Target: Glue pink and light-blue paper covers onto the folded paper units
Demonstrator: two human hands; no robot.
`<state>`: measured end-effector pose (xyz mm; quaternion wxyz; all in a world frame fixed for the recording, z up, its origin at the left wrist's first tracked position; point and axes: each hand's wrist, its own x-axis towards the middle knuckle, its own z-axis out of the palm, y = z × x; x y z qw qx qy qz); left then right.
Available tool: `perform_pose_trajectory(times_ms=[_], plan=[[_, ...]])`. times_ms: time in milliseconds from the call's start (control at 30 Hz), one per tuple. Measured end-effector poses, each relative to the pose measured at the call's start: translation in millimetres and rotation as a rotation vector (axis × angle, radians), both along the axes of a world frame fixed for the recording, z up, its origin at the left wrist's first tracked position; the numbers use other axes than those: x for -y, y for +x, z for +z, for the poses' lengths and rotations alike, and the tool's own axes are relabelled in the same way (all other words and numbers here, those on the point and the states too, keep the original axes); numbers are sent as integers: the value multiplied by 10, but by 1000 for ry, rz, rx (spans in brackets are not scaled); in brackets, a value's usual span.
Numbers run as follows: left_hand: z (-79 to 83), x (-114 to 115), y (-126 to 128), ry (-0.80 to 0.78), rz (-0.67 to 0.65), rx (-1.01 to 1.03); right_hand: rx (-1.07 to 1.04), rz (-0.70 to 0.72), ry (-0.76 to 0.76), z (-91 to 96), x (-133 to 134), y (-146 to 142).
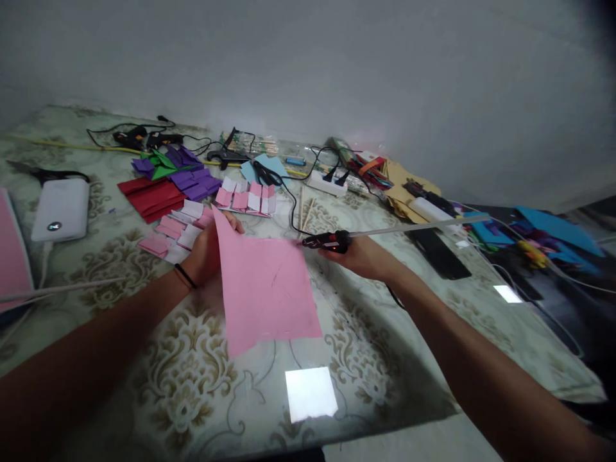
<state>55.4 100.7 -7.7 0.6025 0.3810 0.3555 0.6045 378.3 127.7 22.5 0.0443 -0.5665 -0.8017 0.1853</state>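
My left hand point(208, 247) grips the left edge of a pink paper sheet point(269, 292), which bends up on that side; part of the hand is hidden behind it. My right hand point(353, 255) is wrapped round a black hot glue gun point(328, 242) with a small orange light on. A long clear glue stick point(418, 226) juts from its back end. The gun's nozzle sits at the sheet's upper right corner; whether it touches the paper I cannot tell. Just behind the sheet lie folded pink and white paper pieces point(176, 231).
Purple folded papers point(197, 181) and red ones point(154, 197) lie at the back left. A white power bank point(61, 210) and scissors point(48, 173) are at far left. A white power strip point(327, 183) with black plugs stands at the back; a black phone point(440, 252) lies right.
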Motion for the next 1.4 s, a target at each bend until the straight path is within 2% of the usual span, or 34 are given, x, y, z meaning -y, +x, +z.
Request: perform_pose_trajectory(times_ms=[133,433,667,900,1100,1400], plan=[[-7,-11,3,4,4,-2,-50,51,-11,46,36,24],[-82,-42,18,49,45,-13,-171,120,-153,173,186,42],[-102,-47,-15,46,5,-28,-317,244,-328,247,415,-174],[-54,-24,-11,-1,28,-43,-375,266,-187,152,362,-529],[-67,-25,-19,17,31,-43,-309,255,-112,68,240,-702],[-85,-51,-3,1,27,-9,-267,279,-183,110,340,-675]])
